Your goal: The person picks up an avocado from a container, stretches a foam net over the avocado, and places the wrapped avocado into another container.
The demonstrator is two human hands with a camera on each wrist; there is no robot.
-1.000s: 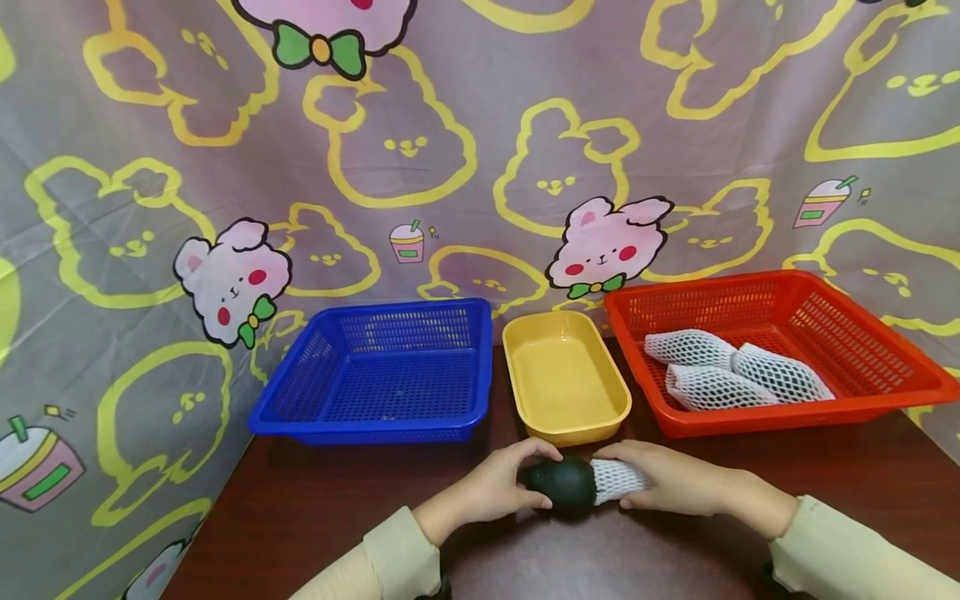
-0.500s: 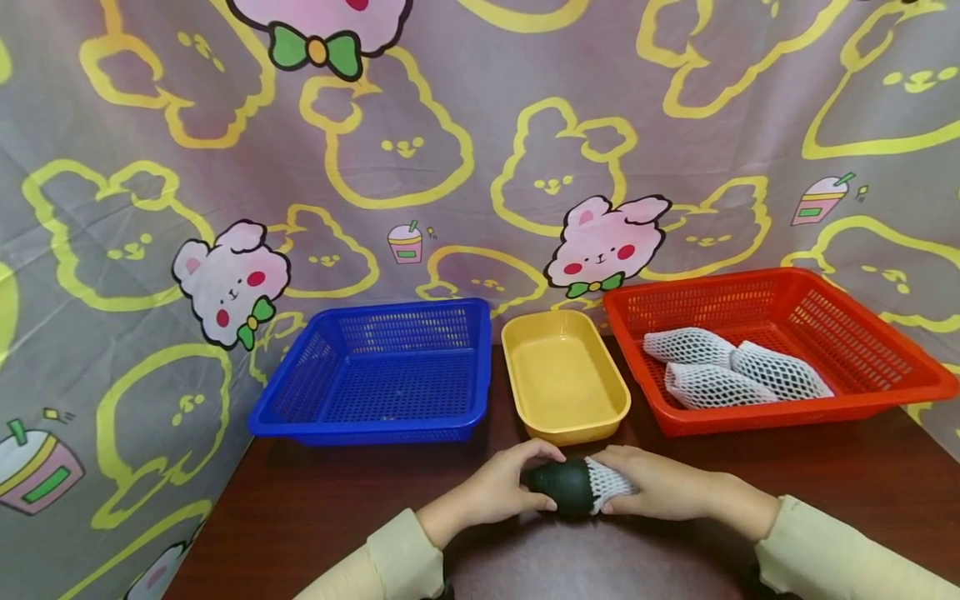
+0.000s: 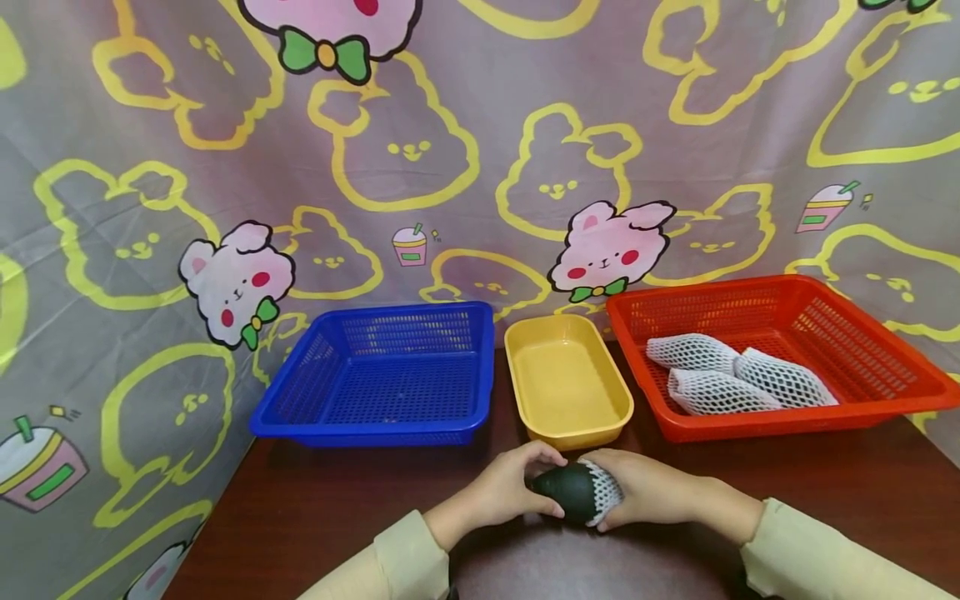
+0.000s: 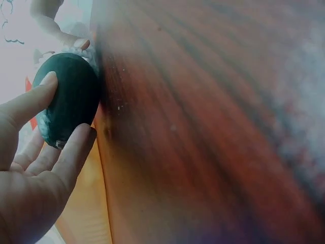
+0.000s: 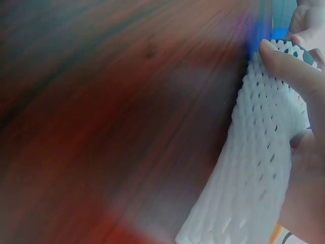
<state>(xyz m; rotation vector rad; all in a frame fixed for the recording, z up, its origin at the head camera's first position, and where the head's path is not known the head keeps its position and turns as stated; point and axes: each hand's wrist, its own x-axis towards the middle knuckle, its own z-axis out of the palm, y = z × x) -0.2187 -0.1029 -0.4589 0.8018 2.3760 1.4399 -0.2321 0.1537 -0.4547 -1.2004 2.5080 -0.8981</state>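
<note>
Just in front of the yellow tray, a dark green avocado [image 3: 566,492] lies sideways between my hands. My left hand [image 3: 504,485] holds its left end, thumb on one side and fingers on the other, as the left wrist view also shows on the avocado [image 4: 71,96]. A white foam net sleeve [image 3: 606,493] is around the avocado's right end. My right hand [image 3: 656,490] grips the sleeve there, hiding part of it in the head view. In the right wrist view the long free end of the sleeve [image 5: 249,168] trails back below the thumb.
A blue basket [image 3: 405,435] stands at the left, a yellow tray [image 3: 517,367] in the middle. Several white foam net-covered pieces [image 3: 723,392] lie in a red basket [image 3: 765,425] at the right. Behind them hangs a patterned cloth [image 3: 450,150]. All stands on a dark wooden table [image 3: 337,500].
My right hand has moved left toward the avocado, bringing the sleeve further over its right end. My left hand keeps its hold, and the avocado has shifted slightly.
</note>
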